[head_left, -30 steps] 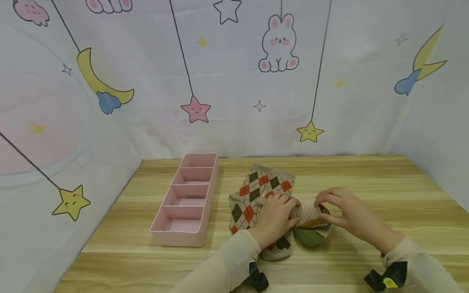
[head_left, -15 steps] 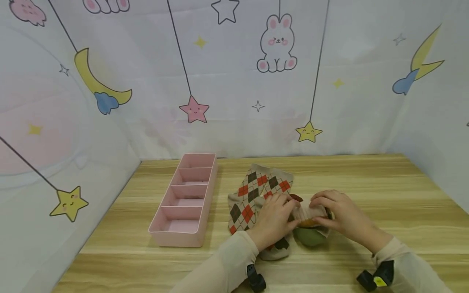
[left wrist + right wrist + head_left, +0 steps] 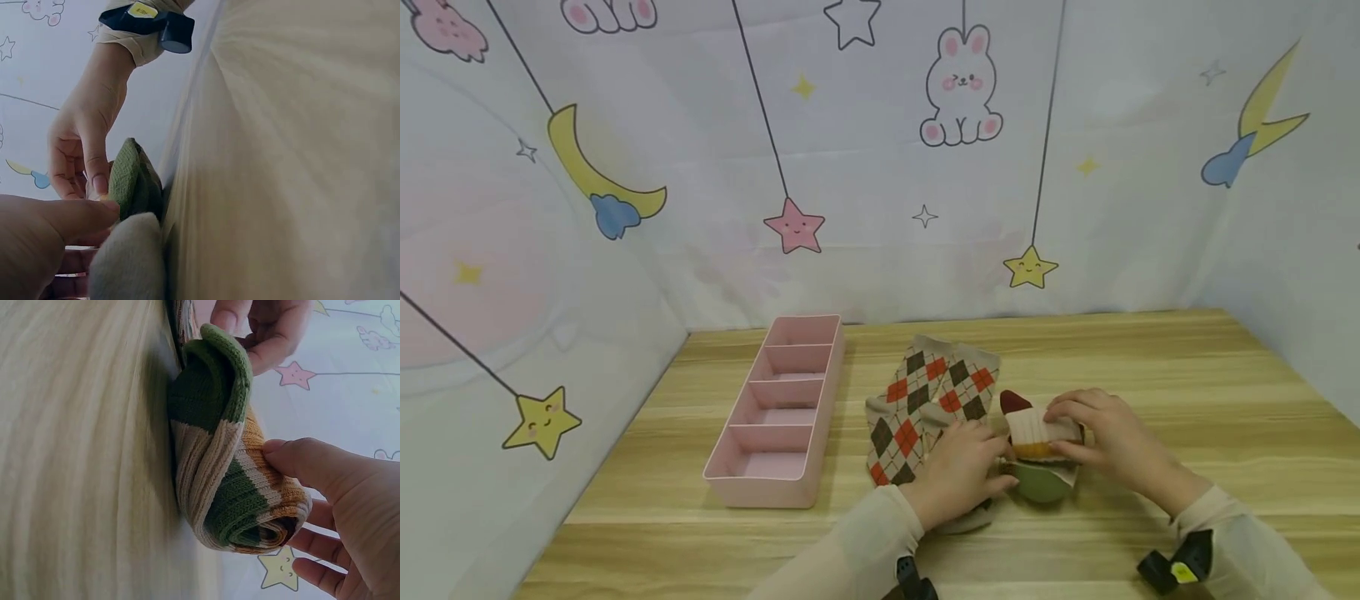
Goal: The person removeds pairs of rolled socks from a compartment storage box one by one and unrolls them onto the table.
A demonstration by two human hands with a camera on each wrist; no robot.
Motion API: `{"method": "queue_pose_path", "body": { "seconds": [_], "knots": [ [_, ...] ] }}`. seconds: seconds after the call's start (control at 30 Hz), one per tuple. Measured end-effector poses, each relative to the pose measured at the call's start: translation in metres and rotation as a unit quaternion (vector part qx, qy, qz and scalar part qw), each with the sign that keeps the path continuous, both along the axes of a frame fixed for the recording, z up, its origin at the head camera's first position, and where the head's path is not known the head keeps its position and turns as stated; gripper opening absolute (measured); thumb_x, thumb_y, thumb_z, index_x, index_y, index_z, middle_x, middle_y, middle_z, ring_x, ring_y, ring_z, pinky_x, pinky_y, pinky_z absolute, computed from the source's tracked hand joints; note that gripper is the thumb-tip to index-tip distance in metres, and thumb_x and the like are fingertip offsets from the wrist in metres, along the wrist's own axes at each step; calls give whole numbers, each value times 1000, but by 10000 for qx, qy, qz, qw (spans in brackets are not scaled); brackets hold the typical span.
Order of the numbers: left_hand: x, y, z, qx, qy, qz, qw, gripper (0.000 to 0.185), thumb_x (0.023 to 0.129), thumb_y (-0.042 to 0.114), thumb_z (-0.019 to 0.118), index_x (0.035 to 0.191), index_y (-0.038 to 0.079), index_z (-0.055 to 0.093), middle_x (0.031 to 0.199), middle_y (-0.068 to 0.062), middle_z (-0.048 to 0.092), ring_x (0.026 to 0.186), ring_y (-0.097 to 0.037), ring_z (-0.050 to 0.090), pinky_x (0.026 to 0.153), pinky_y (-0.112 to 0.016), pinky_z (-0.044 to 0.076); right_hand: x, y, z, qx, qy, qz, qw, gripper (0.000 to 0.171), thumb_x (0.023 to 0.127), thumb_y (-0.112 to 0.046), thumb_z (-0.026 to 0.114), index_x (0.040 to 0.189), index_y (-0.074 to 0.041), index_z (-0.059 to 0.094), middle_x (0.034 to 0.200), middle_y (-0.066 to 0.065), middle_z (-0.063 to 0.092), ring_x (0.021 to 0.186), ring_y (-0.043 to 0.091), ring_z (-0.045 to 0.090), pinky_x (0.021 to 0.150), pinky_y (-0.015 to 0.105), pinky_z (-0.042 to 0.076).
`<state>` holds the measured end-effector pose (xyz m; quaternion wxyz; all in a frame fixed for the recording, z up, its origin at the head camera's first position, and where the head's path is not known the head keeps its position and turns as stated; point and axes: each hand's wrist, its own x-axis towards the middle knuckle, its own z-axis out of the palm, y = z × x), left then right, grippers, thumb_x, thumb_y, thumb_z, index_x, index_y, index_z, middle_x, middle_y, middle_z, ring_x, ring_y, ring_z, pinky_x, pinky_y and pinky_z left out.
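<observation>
A pair of knit socks, striped in cream, orange and green, lies partly rolled on the table. A dark red tip sticks out at its far left, and a green end shows at the near side. My right hand grips the roll, thumb on the orange band; the coiled end shows in the right wrist view. With thumb and fingers, my left hand pinches the edge of the green end. Beneath and behind that hand lie beige argyle socks with red and dark diamonds, partly covered by it.
To the left stands a pink box divided into several compartments. The wooden table meets a white printed cloth wall at the back and sides. A black wrist camera sits on the right sleeve.
My left hand has come off the roll's left end and moved down to the green edge, uncovering the dark red tip. The right hand stays on the roll, which has turned slightly.
</observation>
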<state>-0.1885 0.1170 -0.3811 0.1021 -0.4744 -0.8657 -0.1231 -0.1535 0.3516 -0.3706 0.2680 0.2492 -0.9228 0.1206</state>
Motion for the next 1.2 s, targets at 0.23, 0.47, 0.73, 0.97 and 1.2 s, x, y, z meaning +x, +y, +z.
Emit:
{"method": "queue_pose_path", "body": {
  "seconds": [0.23, 0.47, 0.73, 0.97, 1.2],
  "knots": [
    [2, -1, -4, -290, -249, -195, 9991, 26, 87, 42, 68, 106, 25, 71, 110, 11, 68, 105, -8, 58, 96, -31, 46, 1, -1, -1, -58, -218, -192, 9996, 32, 65, -17, 86, 92, -20, 68, 100, 0, 68, 93, 23, 62, 77, 47, 49],
    [2, -2, -7, -586, 65, -331, 9977, 24, 86, 43, 68, 103, 27, 72, 106, 12, 66, 105, -7, 56, 101, -26, 42, 3, -1, -1, -132, -436, -343, 9984, 30, 68, -20, 85, 93, -21, 68, 101, 0, 69, 93, 25, 62, 75, 48, 48],
    [2, -7, -5, -694, 180, -562, 9958, 24, 85, 48, 67, 99, 29, 72, 102, 13, 65, 100, -6, 55, 95, -25, 42, 7, -3, 3, 58, -953, -637, 9934, 25, 75, -29, 81, 94, -22, 67, 102, 0, 70, 97, 25, 62, 78, 49, 47],
    [0, -12, -5, -542, 358, -733, 9952, 33, 84, 59, 62, 95, 29, 71, 96, 13, 62, 97, -6, 55, 90, -23, 42, 10, -6, 6, 256, -1169, -851, 9892, 23, 77, -35, 78, 93, -22, 68, 99, 1, 70, 95, 26, 62, 82, 51, 46],
    [-1, -12, -6, -490, 506, -794, 9944, 32, 83, 59, 62, 90, 28, 70, 98, 12, 60, 101, -6, 53, 90, -22, 41, 13, -9, 10, 485, -1197, -891, 9876, 28, 77, -42, 76, 93, -19, 69, 97, -1, 69, 96, 26, 62, 86, 52, 45]
  ]
}}
